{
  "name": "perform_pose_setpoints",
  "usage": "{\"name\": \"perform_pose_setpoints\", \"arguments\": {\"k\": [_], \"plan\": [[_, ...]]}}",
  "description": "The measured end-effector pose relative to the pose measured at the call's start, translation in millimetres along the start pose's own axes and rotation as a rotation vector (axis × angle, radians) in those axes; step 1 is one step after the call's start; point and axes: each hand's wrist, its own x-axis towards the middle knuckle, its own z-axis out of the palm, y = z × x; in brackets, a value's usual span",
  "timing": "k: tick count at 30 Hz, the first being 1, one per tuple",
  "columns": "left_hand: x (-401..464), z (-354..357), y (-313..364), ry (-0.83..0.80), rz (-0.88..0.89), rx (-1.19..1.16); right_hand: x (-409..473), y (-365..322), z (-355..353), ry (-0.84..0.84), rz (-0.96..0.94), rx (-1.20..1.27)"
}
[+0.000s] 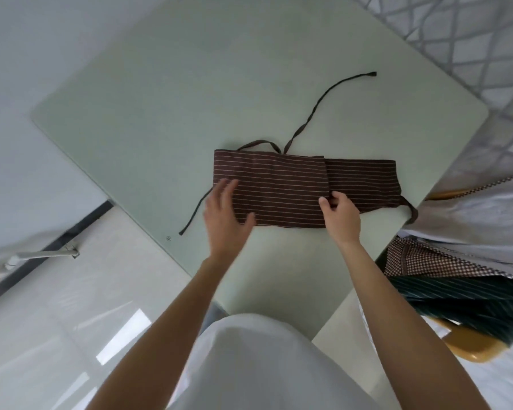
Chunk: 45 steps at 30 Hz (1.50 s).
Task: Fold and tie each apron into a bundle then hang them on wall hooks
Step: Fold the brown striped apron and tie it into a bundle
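Pale green tabletop (pixel 160 99) carried a soft, light, limp striped apron (pixel 279 184) near its front edge, left hand (pixel 224 208) flat and open on it, right hand (pixel 342 214) pinching the fold edge, the likeliest hold.

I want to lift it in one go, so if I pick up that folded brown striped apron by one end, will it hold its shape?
Probably not. The apron looks like thin, soft cloth, folded loosely and untied, so the layers would likely flop open. Its long tie trails loose across the table and would dangle.
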Motion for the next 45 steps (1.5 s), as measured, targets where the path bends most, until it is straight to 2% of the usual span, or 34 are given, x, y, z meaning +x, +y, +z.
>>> {"name": "perform_pose_setpoints", "arguments": {"k": [2, 5, 7, 9, 12, 14, 16, 18, 21, 24, 27, 31, 35, 38, 40, 43, 45], "plan": [[-0.9, -12.0, -27.8, -0.065, -0.189, 0.116, 5.6, -6.5, 6.3, 0.019, -0.006, -0.131], [-1.5, -16.0, -45.1, -0.212, -0.288, 0.274, 10.0, -17.3, 12.4, 0.071, 0.004, -0.235], [1.2, -14.9, -45.8, -0.240, -0.289, 0.263, 11.4, -21.3, 15.2, 0.112, -0.028, -0.278], [3.4, -12.9, -41.7, -0.187, -0.273, 0.114, 12.3, -23.6, 15.4, 0.139, -0.065, -0.313], [2.4, -8.7, -31.4, -0.088, -0.131, -0.170, 13.8, -24.2, 15.3, 0.160, -0.084, -0.288], [1.3, -2.6, -22.0, -0.038, -0.050, -0.277, 13.9, -24.6, 13.1, 0.162, -0.120, -0.222], [2.8, 3.8, -11.3, 0.016, -0.048, -0.331, 12.8, -27.7, 1.9, 0.177, -0.174, -0.097], [4.9, 8.6, -6.4, 0.046, 0.045, -0.244, 13.0, -26.7, -20.5, 0.239, -0.186, -0.006], [7.5, 14.4, -16.9, -0.060, 0.301, 0.050, 19.0, 2.6, -58.3, 0.362, -0.098, -0.036], [8.1, 19.1, -29.3, -0.179, 0.400, 0.277, 25.8, 47.8, -70.9, 0.246, 0.094, -0.119], [9.0, 20.2, -29.8, -0.221, 0.406, 0.280, 34.9, 67.4, -69.1, 0.131, 0.131, -0.133], [15.3, 17.6, -35.6, -0.255, 0.492, 0.295, 47.5, 67.6, -75.1, 0.236, 0.096, -0.129], [18.6, 20.7, -38.1, -0.321, 0.601, 0.366, 50.2, 80.5, -73.9, 0.398, 0.040, -0.281], [24.2, 14.9, -33.1, -0.415, 0.608, 0.386, 51.5, 89.3, -64.4, 0.401, 0.043, -0.407], [36.3, 8.1, -26.6, -0.446, 0.591, 0.341, 48.9, 88.6, -62.2, 0.461, 0.048, -0.381], [67.7, 10.1, -10.3, -0.380, 0.537, 0.242, 28.2, 70.7, -54.5, 0.547, -0.162, -0.296], [89.7, 18.6, 1.2, -0.382, 0.516, 0.278, 4.9, 52.8, -33.8, 0.407, -0.396, -0.275]]}}
